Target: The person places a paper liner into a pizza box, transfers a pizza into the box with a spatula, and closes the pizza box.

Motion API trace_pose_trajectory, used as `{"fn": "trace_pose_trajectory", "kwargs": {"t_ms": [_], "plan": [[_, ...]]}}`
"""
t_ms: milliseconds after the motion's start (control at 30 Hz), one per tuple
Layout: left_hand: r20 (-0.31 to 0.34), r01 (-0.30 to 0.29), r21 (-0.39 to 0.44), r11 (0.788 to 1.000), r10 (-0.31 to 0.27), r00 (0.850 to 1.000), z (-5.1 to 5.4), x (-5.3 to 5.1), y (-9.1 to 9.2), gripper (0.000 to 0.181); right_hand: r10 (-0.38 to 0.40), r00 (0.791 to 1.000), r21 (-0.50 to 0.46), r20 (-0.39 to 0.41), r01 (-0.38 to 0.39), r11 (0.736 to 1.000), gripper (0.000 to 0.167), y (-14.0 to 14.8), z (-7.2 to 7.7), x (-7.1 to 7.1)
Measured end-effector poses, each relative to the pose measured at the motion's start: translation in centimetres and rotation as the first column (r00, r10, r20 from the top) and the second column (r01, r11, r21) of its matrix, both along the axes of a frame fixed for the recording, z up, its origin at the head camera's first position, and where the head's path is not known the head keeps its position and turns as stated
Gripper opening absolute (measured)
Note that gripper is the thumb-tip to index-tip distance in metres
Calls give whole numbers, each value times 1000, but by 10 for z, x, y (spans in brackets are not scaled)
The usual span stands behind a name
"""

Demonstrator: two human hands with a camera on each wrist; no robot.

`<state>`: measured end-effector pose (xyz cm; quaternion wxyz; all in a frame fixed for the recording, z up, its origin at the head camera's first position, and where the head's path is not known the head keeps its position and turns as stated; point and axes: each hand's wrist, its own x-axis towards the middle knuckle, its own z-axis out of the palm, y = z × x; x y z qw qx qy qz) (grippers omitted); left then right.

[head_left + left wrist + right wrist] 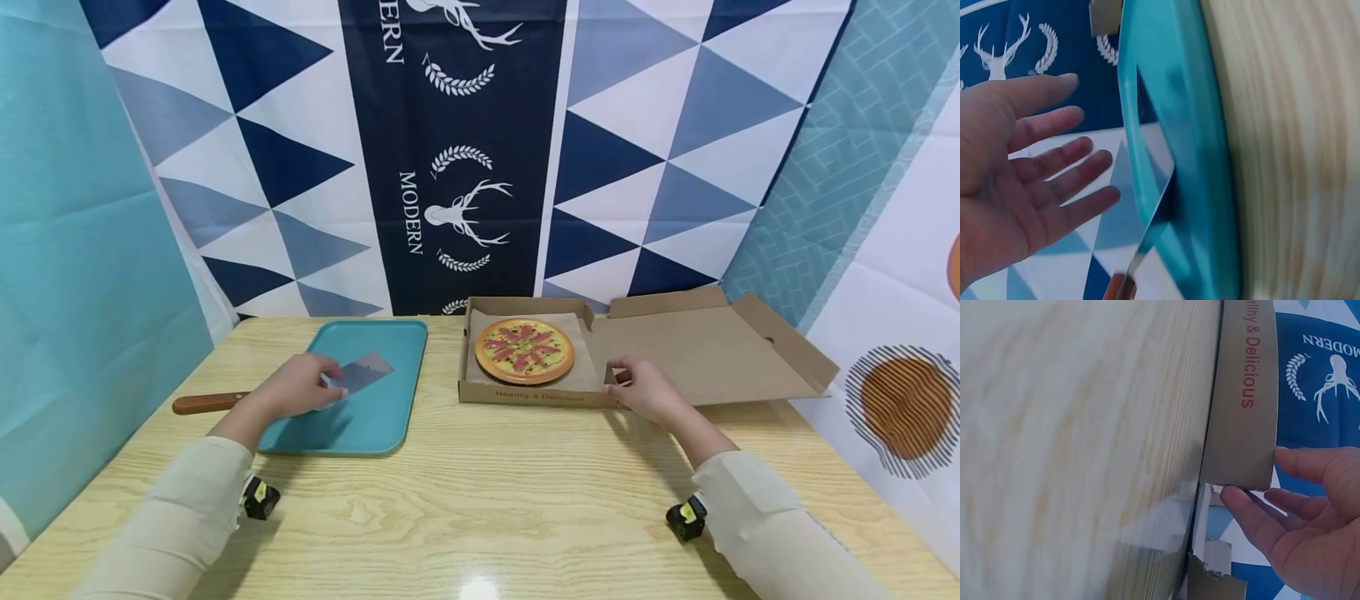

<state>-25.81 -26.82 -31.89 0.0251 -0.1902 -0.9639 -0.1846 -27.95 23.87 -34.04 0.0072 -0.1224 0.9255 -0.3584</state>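
Observation:
My left hand (296, 385) hovers over a blue tray (386, 417), its fingers spread and apart from the pizza server in the left wrist view. That server has a flat metal blade (367, 372) lying in the tray and a wooden handle (208, 403) sticking out past the left rim. At the front right corner of an open cardboard pizza box (525, 395), my right hand (647, 388) holds the box edge between thumb and finger. A round pizza (525, 351) with red strips on top lies inside the box on brown paper.
The opened lid (697, 350) of the box lies flat to the right, its flaps standing up. Patterned cloth (461, 167) hangs behind the wooden table (480, 500), with more cloth at both sides. Each wrist carries a small black camera (686, 518).

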Motion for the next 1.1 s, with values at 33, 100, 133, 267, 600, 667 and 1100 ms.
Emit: {"fn": "trace_pose_trajectory", "kwargs": {"t_ms": [33, 100, 133, 267, 600, 667, 1100], "plan": [[-1, 3, 27, 1000, -3, 1000, -1, 0, 4, 29, -4, 1000, 4, 0, 4, 1000, 51, 0, 0, 0], [8, 0, 82, 997, 0, 1000, -3, 1, 11, 30, -8, 1000, 11, -4, 8, 1000, 51, 0, 0, 1], [14, -3, 110, 994, 2, 1000, -4, 1, 15, 30, -10, 1000, 14, -5, 10, 1000, 51, 0, 0, 1], [43, -7, 202, 979, -2, 999, -6, 0, 32, 30, -25, 1000, 19, -19, 25, 1000, 52, -1, 0, 3], [158, -104, 356, 929, 49, 986, -8, -2, 78, 29, -75, 996, -1, -46, 75, 997, 53, 2, 4, 13], [192, -110, 392, 913, 36, 981, -10, -4, 87, 28, -98, 994, -20, -37, 98, 995, 53, 4, 5, 16], [410, -257, 600, 757, -15, 912, -19, -26, 139, 36, -348, 933, -408, 94, 355, 841, 36, 21, 7, 33]]}}
